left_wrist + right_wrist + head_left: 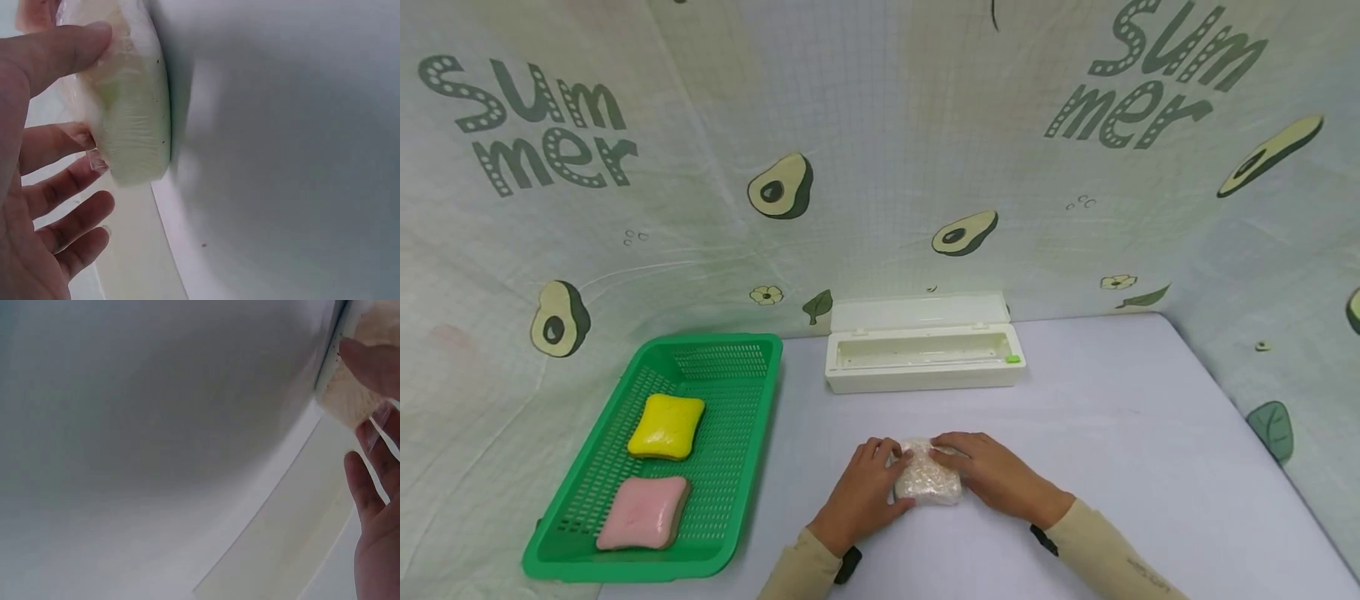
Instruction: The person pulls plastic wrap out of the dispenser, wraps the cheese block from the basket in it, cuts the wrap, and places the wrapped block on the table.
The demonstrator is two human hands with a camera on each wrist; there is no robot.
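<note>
A pale sponge wrapped in clear film (927, 477) lies on the table between both hands. My left hand (867, 487) holds its left side. In the left wrist view, the left thumb (87, 45) lies on the film-wrapped sponge (134, 134) and the index finger touches its edge by a loose fold of film; the other fingers stand off it. My right hand (996, 475) holds the right side. The right thumb (369, 365) rests against the sponge's near edge in the right wrist view, with a fingertip at a flap of film. Part of the right hand is out of that frame.
A white cling film dispenser (925, 379) with its lid raised and a green slider stands behind the hands. At left, a green basket (767, 433) holds a yellow sponge (667, 427) and a pink sponge (643, 512). A printed cloth (865, 167) hangs behind the table.
</note>
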